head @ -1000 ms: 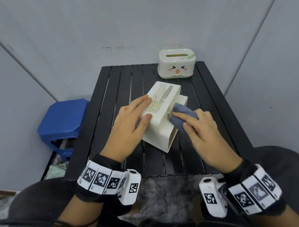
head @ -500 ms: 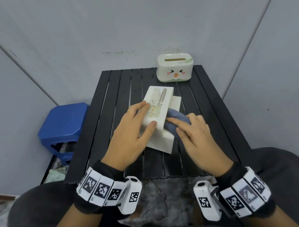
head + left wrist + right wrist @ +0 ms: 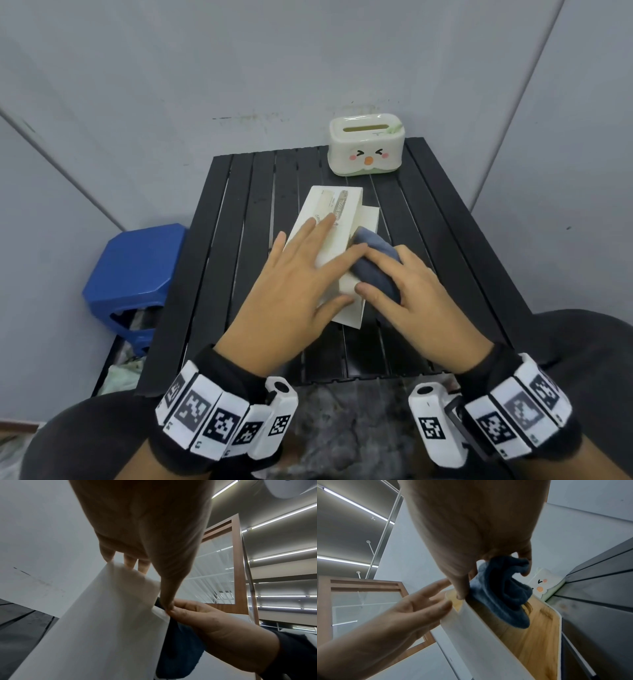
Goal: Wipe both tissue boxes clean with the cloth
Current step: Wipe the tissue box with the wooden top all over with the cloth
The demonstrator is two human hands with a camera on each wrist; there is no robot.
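A white tissue box (image 3: 337,209) lies on its side in the middle of the black slatted table (image 3: 219,274), wooden lid face (image 3: 530,635) turned right. My left hand (image 3: 301,274) rests flat on its upper side, fingers straight, thumb by the near end. My right hand (image 3: 404,291) grips a bunched blue cloth (image 3: 373,263) and presses it against the box's right face. The wrist views show the cloth (image 3: 501,592) on the wooden lid and the box's white wall (image 3: 102,628). A cream tissue box with a cartoon face (image 3: 366,147) stands at the table's back right.
A blue plastic stool (image 3: 137,267) stands on the floor left of the table. Grey walls close in behind and on both sides. My dark-clothed knees sit under the near table edge.
My left hand has slid farther across the box top and lies flatter. The right hand with the cloth has moved slightly toward me along the box's right face.
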